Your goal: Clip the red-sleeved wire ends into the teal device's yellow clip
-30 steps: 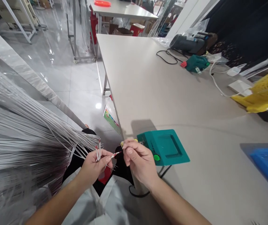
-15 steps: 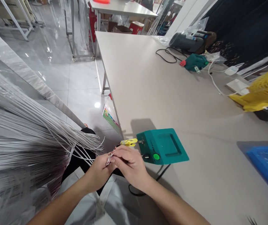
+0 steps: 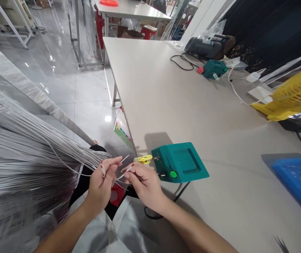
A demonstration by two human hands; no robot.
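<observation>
- At the near edge of the desk (image 3: 182,105), just in front of the body, both hands work on thin white wires.
- Right hand (image 3: 144,182): thumb and forefinger are pinched together on the end of a single white wire (image 3: 126,170); the other fingers curl loosely beneath. The grip sits close to the wire tip.
- Left hand (image 3: 101,182): the grip is closed on a few wire ends (image 3: 103,169) with reddish markings, held upright between the fingers. The forefinger extends toward the right hand.
- Wire bundle (image 3: 29,147): a large fan of white wires enters from the left and tapers to the left hand. The held ends belong to this bundle.
- Handling judgement: each wire looks light, thin and springy, and it bends freely along its length. Single strands are likely to slip and tangle with their neighbours. Hold near the tip, between fingertips, so that the free end stays short and steerable.
- Green box (image 3: 179,163): it stands on the desk just beside the right hand, with a green button and a black knob on its front.
- Yellow clip (image 3: 143,159): it projects from the box front, near the right fingertips but apart from them.
- Black cable (image 3: 166,207): it runs from under the box off the desk edge.
</observation>
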